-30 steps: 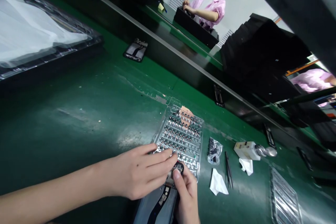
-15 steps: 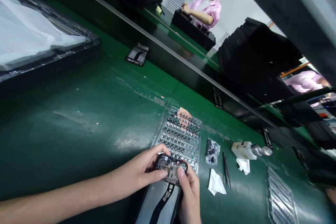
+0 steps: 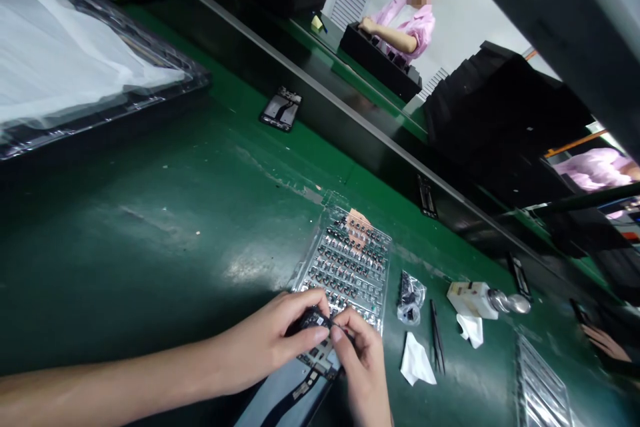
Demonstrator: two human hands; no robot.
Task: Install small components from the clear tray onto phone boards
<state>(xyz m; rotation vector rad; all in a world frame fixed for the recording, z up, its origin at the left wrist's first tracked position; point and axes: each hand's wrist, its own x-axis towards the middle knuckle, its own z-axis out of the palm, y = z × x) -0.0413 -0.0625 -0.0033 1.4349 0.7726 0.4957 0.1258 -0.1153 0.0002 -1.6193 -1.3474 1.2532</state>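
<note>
An opened phone [image 3: 323, 363], with its circuit board bare and a black flex cable running down a grey back, is tilted at the bottom of the view. My left hand [image 3: 295, 333] grips its upper left end, thumb across the board and fingers behind the top edge. At the upper right corner, my right hand [image 3: 363, 357] is closed, thumb and index finger pinched on the phone's edge. Whether a tiny part sits in that pinch is hidden. Just beyond lies a clear tray [image 3: 385, 273] with rows of small parts.
To the right lie a bag of black parts [image 3: 411, 297], tweezers [image 3: 437, 337], a white cloth [image 3: 417, 360], a bottle [image 3: 473, 299] and a clear ribbed tray [image 3: 543, 380]. Another phone [image 3: 281, 109] sits by the rail. A co-worker's hand [image 3: 605, 341] shows at far right.
My right thumb and index finger have moved from the board's face to a pinch at the phone's top corner. The phone has tilted and shifted slightly left. A co-worker's hand has come into view.
</note>
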